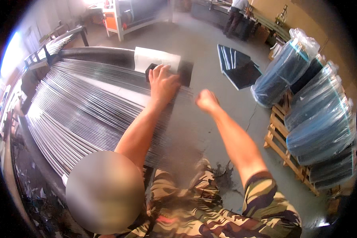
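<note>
My left hand (pixel 164 84) reaches over the far right end of a bed of long thin metal rods (pixel 87 91). Its fingers curl over a small black block (pixel 150 73), which shows at their left side. Just behind them lies a sheet of white paper (pixel 150 58). To the right, above the floor just past the rod ends, my right hand (pixel 207 100) is closed like a fist. It is apart from the left hand, and whatever its fingers hold, if anything, is hidden. The rod ends between the hands look smeared.
Rolls in clear plastic (pixel 321 119) stand at the right, some on a wooden pallet (pixel 277 139). Dark flat panels (pixel 240 67) lie on the grey floor (pixel 198 47). Another person (pixel 236 18) stands by a far bench. A blurred round patch hides the lower left.
</note>
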{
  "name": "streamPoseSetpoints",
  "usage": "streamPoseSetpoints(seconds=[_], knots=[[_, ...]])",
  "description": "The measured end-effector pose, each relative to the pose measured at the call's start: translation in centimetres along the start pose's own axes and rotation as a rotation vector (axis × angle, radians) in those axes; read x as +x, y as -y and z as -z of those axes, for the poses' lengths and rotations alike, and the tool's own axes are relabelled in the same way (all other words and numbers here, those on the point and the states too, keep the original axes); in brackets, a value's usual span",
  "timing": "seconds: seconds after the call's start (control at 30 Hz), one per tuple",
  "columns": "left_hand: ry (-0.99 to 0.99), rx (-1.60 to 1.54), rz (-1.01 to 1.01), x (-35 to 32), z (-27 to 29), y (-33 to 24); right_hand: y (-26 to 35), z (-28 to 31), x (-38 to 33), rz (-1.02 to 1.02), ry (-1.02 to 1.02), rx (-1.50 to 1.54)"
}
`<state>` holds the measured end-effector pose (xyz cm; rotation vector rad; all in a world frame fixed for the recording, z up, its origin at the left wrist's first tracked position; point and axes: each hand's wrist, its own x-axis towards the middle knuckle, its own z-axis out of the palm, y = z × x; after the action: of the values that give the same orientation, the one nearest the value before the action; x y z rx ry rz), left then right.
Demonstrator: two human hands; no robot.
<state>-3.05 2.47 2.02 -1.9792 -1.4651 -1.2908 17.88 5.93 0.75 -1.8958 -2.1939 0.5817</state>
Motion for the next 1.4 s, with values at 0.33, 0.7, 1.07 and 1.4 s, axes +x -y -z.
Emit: streamPoseSetpoints(seconds=[0.33,0.7,1.07,1.4], knots=[[1.04,-0.27,-0.096,-5.0,5.8,-5.6,-3.2,-1.9,-16.7,-0.238,0.237,1.662],[0.911,-0.461,-0.059,-5.2,3.4,-5.1,-3.4,-3.4,-14.4,-0.348,0.246,1.683],[0.851,-0.491,-0.046,-4.9,4.2,-5.4,-3.2,-4.0,-13.4,-0.384,0.247,1.703],[0.746,-0.498,-0.016,-5.7,3.2,-5.4,-2.8,-5.3,-12.8,-0.369,0.206,1.552]])
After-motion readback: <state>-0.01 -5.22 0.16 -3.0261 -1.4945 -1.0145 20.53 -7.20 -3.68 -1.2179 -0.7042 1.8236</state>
